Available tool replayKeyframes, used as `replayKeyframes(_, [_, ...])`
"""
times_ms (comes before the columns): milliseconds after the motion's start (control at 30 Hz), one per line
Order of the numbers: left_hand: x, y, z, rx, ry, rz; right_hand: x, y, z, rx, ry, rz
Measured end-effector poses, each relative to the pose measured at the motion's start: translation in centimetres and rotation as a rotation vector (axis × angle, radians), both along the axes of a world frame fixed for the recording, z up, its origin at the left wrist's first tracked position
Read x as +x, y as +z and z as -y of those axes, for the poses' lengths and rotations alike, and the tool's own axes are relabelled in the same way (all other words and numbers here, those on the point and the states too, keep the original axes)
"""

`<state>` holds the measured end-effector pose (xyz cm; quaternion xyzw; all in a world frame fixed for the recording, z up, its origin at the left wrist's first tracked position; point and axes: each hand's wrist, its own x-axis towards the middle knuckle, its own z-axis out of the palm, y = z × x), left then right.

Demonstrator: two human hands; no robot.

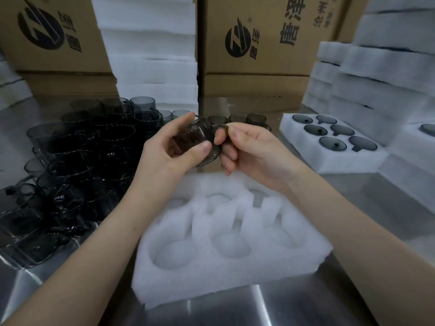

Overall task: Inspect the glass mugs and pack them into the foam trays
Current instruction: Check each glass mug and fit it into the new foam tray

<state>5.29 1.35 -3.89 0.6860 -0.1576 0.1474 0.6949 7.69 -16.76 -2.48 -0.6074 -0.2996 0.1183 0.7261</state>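
Most of held mug (199, 137) was hidden by L hand (164, 150) & R hand (254, 151); mug pile (77, 161) & rightmost tray (407, 147) were cut off at pic edges.

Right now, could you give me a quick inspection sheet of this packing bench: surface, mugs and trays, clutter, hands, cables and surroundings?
Surface: steel table, shiny metal.
Job's things: one smoky glass mug is held above the empty foam tray; the filled foam tray at right holds six mugs; loose mugs are piled at left, with a short row of mugs at the back.
Clutter: nothing seen.
Hands: the left hand grips the mug's body; the right hand pinches its handle with its fingers.
Cables: nothing seen.
Surroundings: cardboard boxes behind; foam stacks behind and at right.
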Motion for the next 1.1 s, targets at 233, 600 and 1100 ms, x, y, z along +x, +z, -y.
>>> replayKeyframes(233, [-0.13,0.29,-0.14,-0.126,-0.074,-0.096,0.12,-0.30,-0.15,-0.006,0.009,0.068])
replayKeyframes(600, [0.01,-0.17,0.52,0.119,0.003,-0.001,-0.24,0.29,-0.65,-0.155,-0.297,0.047])
replayKeyframes(1100, [-0.14,0.00,0.38,0.273,0.083,0.139,-0.50,0.03,-0.42,-0.415,-0.410,0.403])
